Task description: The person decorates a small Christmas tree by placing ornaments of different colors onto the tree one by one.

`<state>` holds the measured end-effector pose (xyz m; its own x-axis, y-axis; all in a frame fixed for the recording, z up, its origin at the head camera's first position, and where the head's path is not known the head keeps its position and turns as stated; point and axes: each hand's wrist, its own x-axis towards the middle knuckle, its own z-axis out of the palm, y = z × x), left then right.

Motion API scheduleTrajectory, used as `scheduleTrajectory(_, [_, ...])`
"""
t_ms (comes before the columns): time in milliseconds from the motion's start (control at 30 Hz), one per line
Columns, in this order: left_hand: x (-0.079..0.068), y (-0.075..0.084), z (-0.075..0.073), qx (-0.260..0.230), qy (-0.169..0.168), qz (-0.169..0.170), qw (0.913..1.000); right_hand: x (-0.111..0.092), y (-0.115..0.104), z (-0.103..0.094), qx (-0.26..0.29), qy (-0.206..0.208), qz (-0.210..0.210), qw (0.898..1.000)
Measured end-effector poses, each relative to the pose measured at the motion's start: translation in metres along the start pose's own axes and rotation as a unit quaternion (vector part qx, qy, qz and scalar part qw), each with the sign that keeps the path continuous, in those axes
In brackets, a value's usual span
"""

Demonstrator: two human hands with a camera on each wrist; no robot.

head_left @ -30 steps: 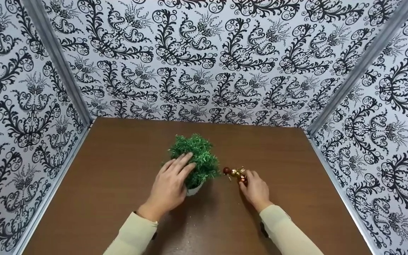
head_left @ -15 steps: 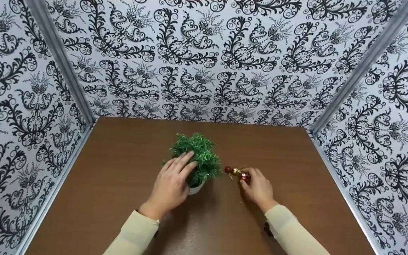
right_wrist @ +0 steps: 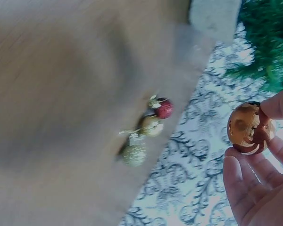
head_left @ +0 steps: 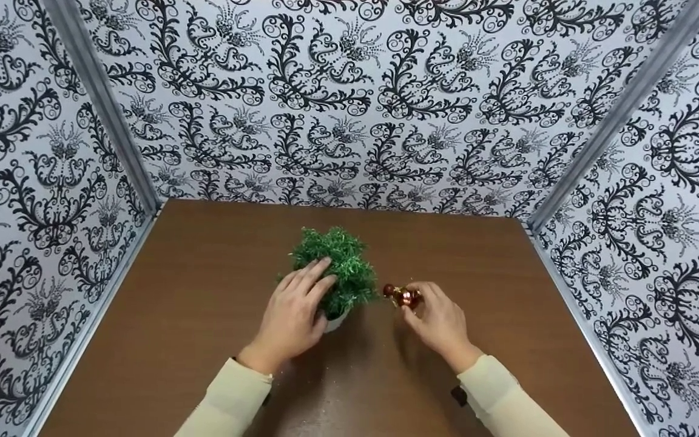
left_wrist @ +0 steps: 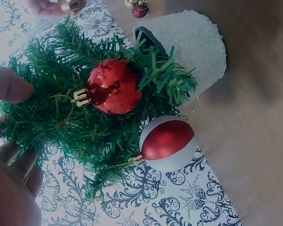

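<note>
A small artificial Christmas tree (head_left: 346, 276) in a white fuzzy pot (left_wrist: 198, 52) stands mid-table. My left hand (head_left: 295, 312) holds its foliage from the left, the thumb on one side and the fingers on the other in the left wrist view. On its branches hang a shiny red bauble (left_wrist: 115, 87) and a red-and-white bauble (left_wrist: 167, 143). To the right of the tree, my right hand (head_left: 440, 315) pinches a shiny copper-red bauble (right_wrist: 249, 128) between thumb and fingers, its metallic surface reflecting them.
Three smaller baubles lie on the brown table (head_left: 216, 291) near the right hand: a dark red one (right_wrist: 163, 108), a gold one (right_wrist: 152, 125) and a glittery pale gold one (right_wrist: 134, 154). Black-and-white patterned walls (head_left: 337, 109) rise around the table's back and sides.
My right hand has brought the copper-red bauble a little left toward the tree, over the small baubles in the head view. The left hand and the tree stay nearly where they were.
</note>
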<state>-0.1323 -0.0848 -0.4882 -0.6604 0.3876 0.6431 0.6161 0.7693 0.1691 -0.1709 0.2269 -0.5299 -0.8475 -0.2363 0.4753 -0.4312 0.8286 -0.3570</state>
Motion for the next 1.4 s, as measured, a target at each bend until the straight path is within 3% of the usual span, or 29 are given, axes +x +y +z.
scheduleTrajectory(200, [0.002,0.0,0.001,-0.003,0.007,-0.003,1.0,-0.004,-0.022,-0.013,0.027,0.004,-0.029,0.999])
scheduleTrajectory(467, [0.004,0.001,-0.002,-0.01,0.013,-0.006,0.9998,-0.007,-0.06,-0.02,0.096,0.001,-0.105,0.99])
scheduleTrajectory(800, [0.007,0.007,-0.001,-0.064,0.066,0.013,0.9957,-0.004,-0.083,-0.017,0.155,0.002,-0.173,0.973])
scheduleTrajectory(1100, [0.005,0.009,0.001,-0.1,0.03,0.008,0.9945,-0.005,-0.088,-0.013,0.228,-0.014,-0.183,0.956])
scheduleTrajectory(1400, [0.005,0.01,0.0,-0.132,0.029,-0.014,0.9907,-0.004,-0.09,-0.013,0.241,-0.042,-0.179,0.953])
